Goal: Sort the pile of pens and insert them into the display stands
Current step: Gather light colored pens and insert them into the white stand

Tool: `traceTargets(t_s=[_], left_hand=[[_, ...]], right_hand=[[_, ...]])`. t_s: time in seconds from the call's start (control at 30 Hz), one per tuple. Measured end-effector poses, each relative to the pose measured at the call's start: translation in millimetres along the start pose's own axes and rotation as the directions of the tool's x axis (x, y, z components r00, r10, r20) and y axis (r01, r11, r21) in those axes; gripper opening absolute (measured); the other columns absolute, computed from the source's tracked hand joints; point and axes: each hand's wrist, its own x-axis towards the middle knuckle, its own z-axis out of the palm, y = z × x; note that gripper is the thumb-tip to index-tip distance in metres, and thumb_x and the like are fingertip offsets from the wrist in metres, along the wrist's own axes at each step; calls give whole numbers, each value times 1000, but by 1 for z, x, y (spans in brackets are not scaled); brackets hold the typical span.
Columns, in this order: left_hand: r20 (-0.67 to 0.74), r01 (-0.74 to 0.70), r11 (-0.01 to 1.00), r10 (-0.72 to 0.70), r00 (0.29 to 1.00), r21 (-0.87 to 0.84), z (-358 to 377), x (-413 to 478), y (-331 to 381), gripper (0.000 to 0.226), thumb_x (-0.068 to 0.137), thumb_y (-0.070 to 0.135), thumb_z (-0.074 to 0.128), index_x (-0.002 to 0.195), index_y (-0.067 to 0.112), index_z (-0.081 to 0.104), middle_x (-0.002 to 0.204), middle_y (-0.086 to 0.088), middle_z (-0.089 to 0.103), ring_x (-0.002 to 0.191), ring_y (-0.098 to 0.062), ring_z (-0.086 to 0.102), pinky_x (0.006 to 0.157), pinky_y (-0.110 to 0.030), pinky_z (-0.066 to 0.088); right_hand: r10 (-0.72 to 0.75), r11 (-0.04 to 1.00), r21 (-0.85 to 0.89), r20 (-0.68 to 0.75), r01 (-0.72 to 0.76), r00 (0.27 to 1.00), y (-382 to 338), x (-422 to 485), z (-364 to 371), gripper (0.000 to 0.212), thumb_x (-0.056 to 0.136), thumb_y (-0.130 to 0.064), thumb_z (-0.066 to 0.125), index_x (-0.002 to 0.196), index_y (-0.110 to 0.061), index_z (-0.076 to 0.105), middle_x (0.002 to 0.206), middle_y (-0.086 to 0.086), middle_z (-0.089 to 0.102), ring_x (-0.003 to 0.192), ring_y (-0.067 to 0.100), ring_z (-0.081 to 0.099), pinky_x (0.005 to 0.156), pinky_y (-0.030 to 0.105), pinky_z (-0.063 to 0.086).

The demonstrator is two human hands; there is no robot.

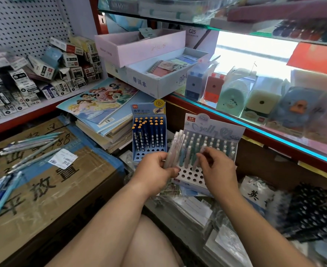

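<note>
Left hand [155, 170] grasps a bundle of pale pink and white plastic pens [175, 149], fingers curled round it, tips pointing up and far. Right hand [216, 168] pinches a single pale pen [201, 154] just above the pale lilac cardboard display stand [214, 132]. Cannot tell if its tip is in a hole.

Edges and room: both stands sit in a narrow gap. The brown cardboard box [52, 189] closes the left side. The red-framed glass shelf edge [274, 137] runs diagonally just right of the lilac stand. The stack of books with a cartoon princess cover [101, 105] lies at far left of the stands. Both hands are over the near part of the lilac stand, near each other but apart.

Containers: the lilac stand's far rows hold upright pastel pens, and its near rows of round holes [187, 174] are open. The blue cardboard display stand [149, 110], just left of it, holds navy dotted pens with orange caps [149, 130], with a few free holes along its near edge.

Loose pile of light blue and dark blue pens [33, 147] lies on the cardboard box, well left of the hands, and more lie at that box's near-left edge. A dark dotted pen bundle [309, 212] lies near right.
</note>
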Motion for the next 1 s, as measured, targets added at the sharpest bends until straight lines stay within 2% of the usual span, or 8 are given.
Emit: traceTargets(t_s=[0.1, 0.17, 0.23, 0.47, 0.7, 0.87, 0.93, 1.0], left_hand=[[8, 2, 1000, -2, 1000, 1, 1, 0, 1, 27, 86, 10, 77, 107, 26, 74, 94, 6, 78, 94, -12, 73, 94, -43, 58], [14, 1, 1000, -1, 1000, 6, 1, 0, 1, 26, 87, 10, 77, 108, 25, 73, 94, 5, 78, 94, -13, 74, 93, -43, 58], [20, -3, 1000, 3, 1000, 23, 1, 0, 1, 26, 87, 12, 77, 109, 25, 73, 95, 5, 78, 93, -12, 73, 92, -43, 59], [38, -7, 999, 5, 999, 38, 0, -2, 2, 26, 88, 13, 77, 110, 25, 71, 95, 5, 78, 92, -10, 73, 90, -40, 60], [80, -21, 1000, 19, 997, 19, 3, -4, 5, 24, 88, 8, 75, 107, 21, 72, 94, 4, 78, 89, -8, 74, 87, -33, 59], [135, -29, 999, 27, 991, 17, 3, -7, 8, 22, 90, 9, 73, 101, 28, 70, 96, 5, 78, 91, -7, 74, 89, -31, 58], [139, -38, 999, 35, 990, 23, 4, -7, 8, 23, 91, 9, 73, 97, 30, 69, 95, 4, 78, 90, -7, 74, 91, -33, 58], [147, -40, 999, 36, 988, 24, 3, -7, 7, 24, 91, 8, 72, 96, 31, 69, 95, 3, 78, 91, -9, 74, 92, -37, 58]], right_hand=[[-13, 1000, -22, -41, 12, 999, -3, 4, 1, 8, 97, -24, 66, 97, -17, 71, 81, -9, 63, 73, 4, 56, 64, 12, 38], [-9, 1000, -16, -56, 8, 998, -3, 5, 3, 7, 97, -22, 68, 99, -17, 72, 81, -11, 62, 72, 2, 56, 65, 9, 37], [-12, 999, -33, -54, 10, 998, -1, 5, 4, 6, 97, -24, 67, 95, -20, 71, 79, -12, 61, 71, -2, 54, 63, 11, 36], [6, 997, -74, -20, -7, 1000, 2, 1, 5, 9, 95, -27, 70, 98, -18, 72, 81, -13, 62, 75, 8, 60, 65, 11, 38], [43, 996, -79, -11, -44, 999, 8, -2, 18, 15, 94, -25, 72, 101, -13, 74, 88, 2, 74, 78, 16, 66, 74, 34, 57], [142, 983, -128, 96, -129, 985, 5, 1, 17, 21, 95, -34, 68, 103, -15, 74, 91, -1, 74, 78, 12, 65, 73, 29, 53], [208, 978, -20, 86, -207, 974, 0, -2, 9, 22, 96, -41, 65, 99, -20, 72, 85, -9, 71, 73, 5, 63, 66, 25, 51], [276, 933, 221, 74, -286, 958, -9, -8, -2, 21, 99, -42, 60, 92, -25, 70, 78, -6, 69, 70, 7, 65, 62, 26, 50]])
